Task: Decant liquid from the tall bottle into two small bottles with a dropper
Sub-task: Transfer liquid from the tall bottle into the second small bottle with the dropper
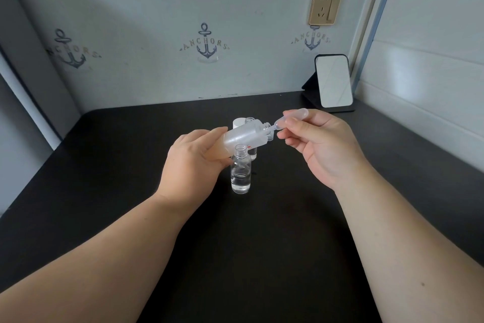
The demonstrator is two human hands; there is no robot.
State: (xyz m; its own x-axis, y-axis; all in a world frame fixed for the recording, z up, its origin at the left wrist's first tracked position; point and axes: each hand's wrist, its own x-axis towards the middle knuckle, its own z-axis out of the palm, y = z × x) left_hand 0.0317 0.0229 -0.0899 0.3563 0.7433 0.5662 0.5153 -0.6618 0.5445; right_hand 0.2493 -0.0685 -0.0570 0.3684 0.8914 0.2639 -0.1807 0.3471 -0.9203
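Frosted tall bottle [243,136] lies tilted in the left hand's [193,163] wrapped grip; right hand [318,142] pinches the dropper [288,119] at its mouth: squeeze first, release slowly.

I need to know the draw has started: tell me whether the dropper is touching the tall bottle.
Touching. The head view shows the dropper, pinched by the right hand, with its tip inside the open neck of the tilted tall bottle that the left hand grips.
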